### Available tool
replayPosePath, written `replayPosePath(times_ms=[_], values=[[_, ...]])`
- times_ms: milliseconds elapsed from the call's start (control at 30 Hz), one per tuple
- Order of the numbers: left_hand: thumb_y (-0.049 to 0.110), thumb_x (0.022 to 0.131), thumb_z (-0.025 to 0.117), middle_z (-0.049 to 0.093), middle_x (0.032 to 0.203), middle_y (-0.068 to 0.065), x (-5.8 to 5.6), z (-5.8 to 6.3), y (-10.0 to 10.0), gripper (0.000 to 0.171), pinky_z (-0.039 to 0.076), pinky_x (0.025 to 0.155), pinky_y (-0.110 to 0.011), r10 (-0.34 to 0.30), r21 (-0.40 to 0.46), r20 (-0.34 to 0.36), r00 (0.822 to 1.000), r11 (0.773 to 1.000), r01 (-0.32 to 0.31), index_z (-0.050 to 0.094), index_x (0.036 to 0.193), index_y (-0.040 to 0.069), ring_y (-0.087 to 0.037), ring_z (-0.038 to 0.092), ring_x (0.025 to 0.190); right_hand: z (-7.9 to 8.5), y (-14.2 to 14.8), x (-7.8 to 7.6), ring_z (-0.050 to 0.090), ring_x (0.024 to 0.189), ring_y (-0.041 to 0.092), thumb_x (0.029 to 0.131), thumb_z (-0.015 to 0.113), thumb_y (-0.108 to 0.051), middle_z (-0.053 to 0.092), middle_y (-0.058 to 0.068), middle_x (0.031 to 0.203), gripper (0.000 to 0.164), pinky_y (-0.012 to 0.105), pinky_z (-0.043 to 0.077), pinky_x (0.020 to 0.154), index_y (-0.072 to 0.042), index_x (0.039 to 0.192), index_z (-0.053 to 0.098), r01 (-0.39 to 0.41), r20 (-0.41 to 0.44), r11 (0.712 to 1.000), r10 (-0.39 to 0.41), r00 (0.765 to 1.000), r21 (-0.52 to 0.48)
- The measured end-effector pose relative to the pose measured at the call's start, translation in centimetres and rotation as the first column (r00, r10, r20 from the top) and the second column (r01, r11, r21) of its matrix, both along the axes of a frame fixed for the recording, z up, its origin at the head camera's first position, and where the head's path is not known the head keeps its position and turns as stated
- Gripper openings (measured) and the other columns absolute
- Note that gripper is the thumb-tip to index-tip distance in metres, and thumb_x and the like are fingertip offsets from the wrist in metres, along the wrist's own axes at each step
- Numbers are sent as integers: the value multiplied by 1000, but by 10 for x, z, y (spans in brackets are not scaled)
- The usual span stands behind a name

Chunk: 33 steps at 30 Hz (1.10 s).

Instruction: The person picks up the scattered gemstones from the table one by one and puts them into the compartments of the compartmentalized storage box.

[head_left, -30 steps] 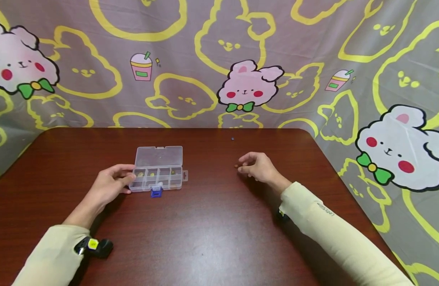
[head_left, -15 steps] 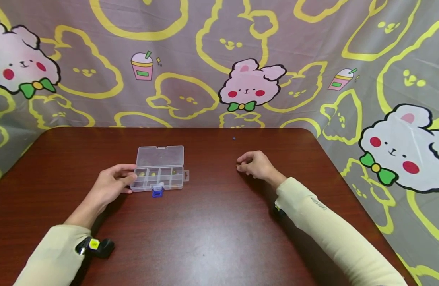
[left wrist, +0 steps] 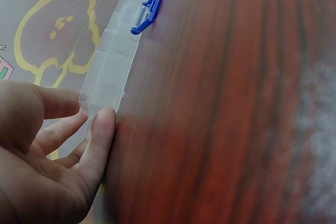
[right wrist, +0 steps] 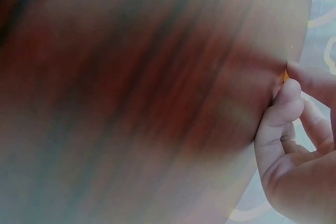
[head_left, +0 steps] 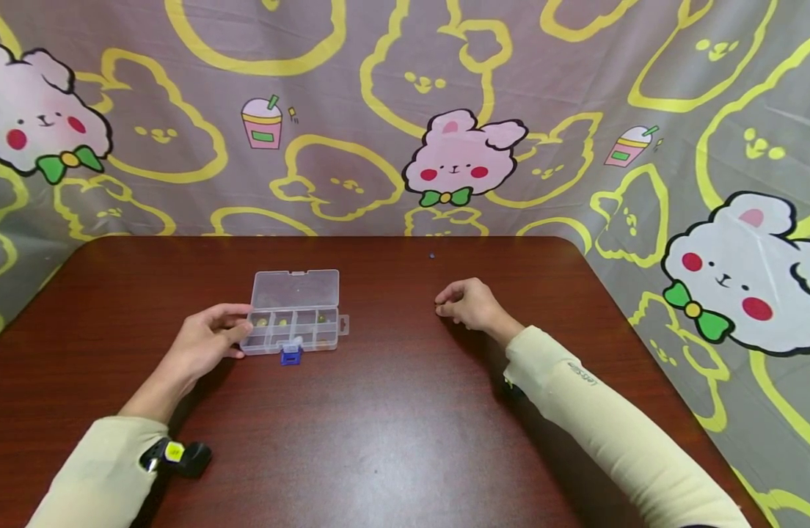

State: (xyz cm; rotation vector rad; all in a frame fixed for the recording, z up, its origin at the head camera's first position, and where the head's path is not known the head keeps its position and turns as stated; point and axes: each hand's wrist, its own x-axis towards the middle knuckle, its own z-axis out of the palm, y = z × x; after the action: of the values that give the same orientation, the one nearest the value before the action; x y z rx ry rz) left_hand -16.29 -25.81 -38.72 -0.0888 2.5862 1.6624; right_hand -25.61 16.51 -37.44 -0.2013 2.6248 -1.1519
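A clear plastic compartment box (head_left: 271,340) sits on the table with its lid (head_left: 296,290) raised toward the back. My left hand (head_left: 205,339) holds the box's left end, thumb (left wrist: 103,124) at the front corner and fingers behind. Small yellowish pieces (head_left: 283,323) lie in a few back compartments. A blue latch (head_left: 290,357) hangs at the front. To the right, my right hand (head_left: 472,302) pinches a small orange bead-like piece (right wrist: 285,76) between thumb and index finger, right at the tabletop. The fingertips hide most of the piece.
A tiny blue piece (head_left: 432,256) lies near the back edge of the dark wooden table (head_left: 378,411), beyond my right hand. A patterned grey curtain (head_left: 352,88) hangs behind the table and along its right side.
The orange piece, visible at my right fingertips a second ago, is now pinched and mostly hidden by them. My right forearm has shifted slightly left. My left hand keeps its hold on the box.
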Motion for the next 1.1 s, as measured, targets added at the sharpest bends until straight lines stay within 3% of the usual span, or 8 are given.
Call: replayPosePath(times_ms=[700, 1100], values=[[11, 102, 59, 58, 116, -25, 0, 2, 1, 42, 60, 64, -29, 7, -21, 5, 1000, 1000, -7, 51, 139, -7, -12, 62, 79, 8, 6, 4, 56, 57, 18, 92, 73, -8, 67, 9, 76, 10, 26, 43, 42, -4, 101, 75, -8, 5, 999, 8, 1000, -33], [9, 101, 59, 58, 116, -27, 0, 0, -1, 41, 60, 64, -30, 1, -19, -5, 1000, 1000, -1, 51, 138, -7, -12, 62, 79, 7, 14, 16, 55, 56, 18, 93, 72, -8, 67, 9, 75, 11, 27, 44, 43, -3, 102, 75, -21, 31, 996, 23, 999, -87]])
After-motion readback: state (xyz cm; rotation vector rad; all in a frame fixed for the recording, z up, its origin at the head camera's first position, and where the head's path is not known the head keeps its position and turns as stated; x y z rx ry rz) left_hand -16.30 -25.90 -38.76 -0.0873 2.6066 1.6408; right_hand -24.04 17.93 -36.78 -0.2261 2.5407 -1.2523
